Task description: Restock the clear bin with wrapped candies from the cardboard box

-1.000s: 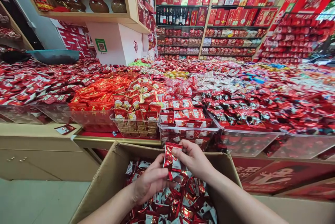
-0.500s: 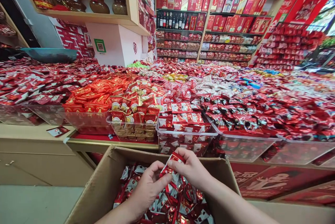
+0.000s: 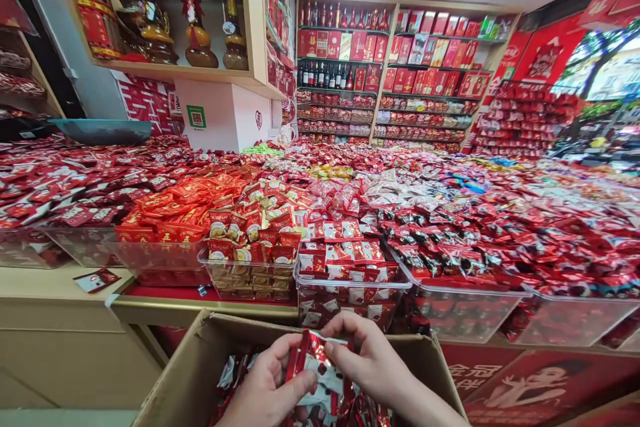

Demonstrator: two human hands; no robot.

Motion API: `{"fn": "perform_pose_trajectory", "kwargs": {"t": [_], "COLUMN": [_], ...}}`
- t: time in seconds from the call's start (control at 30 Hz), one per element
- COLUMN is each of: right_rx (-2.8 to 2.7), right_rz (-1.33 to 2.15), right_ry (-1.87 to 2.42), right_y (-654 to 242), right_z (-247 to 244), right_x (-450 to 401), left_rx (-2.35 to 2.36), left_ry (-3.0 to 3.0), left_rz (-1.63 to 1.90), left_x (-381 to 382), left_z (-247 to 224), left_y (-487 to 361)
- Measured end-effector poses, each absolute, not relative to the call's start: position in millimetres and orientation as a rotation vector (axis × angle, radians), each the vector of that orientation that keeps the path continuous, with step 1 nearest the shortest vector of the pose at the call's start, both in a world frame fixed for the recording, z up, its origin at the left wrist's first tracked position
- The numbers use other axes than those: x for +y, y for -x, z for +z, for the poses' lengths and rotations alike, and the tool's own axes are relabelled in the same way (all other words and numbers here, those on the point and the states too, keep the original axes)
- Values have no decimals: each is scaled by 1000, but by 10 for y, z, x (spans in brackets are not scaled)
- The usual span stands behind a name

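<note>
Over an open cardboard box [image 3: 180, 374], my left hand [image 3: 273, 380] and my right hand [image 3: 367, 360] hold red-and-white candy packets [image 3: 323, 367] between them. The left thumb presses on the packets' face from the left, while the right thumb and fingers pinch their upper right edge. More red and white packets [image 3: 227, 380] lie inside the box beneath my hands, partly hidden by them. Just beyond the box, a clear bin [image 3: 350, 284] holds rows of similar packets.
Clear bins of durian sweets [image 3: 250, 274], orange-red packets [image 3: 170, 260] and dark red packets [image 3: 465, 307] line the counter's front. One loose packet [image 3: 97, 280] lies on the left ledge. A blue-green basin [image 3: 103, 132] and stocked shelves [image 3: 385, 74] stand farther back.
The view has tilted up, so the box and hands sit lower in the picture. The held packets now show more of their white and red face, with both hands still on them.
</note>
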State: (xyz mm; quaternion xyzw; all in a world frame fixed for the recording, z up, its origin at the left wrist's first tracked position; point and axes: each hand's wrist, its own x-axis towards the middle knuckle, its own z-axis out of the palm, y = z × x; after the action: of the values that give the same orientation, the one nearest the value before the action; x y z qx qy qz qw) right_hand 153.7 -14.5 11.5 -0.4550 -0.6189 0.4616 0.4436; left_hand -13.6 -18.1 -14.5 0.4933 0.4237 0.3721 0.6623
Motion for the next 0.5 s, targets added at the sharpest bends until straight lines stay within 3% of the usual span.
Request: {"fn": "perform_pose_trajectory", "kwargs": {"t": [0.23, 0.5], "right_rx": [-1617, -1359], "right_rz": [1236, 769], "right_ry": [1136, 1165], "right_y": [-1661, -2022], "right_z": [149, 957], "right_x": [-157, 479], "left_rx": [923, 994], "left_ry": [-1201, -1120], "left_rz": [865, 875], "left_x": [-106, 24], "left_z": [-44, -235], "left_y": [246, 252]}}
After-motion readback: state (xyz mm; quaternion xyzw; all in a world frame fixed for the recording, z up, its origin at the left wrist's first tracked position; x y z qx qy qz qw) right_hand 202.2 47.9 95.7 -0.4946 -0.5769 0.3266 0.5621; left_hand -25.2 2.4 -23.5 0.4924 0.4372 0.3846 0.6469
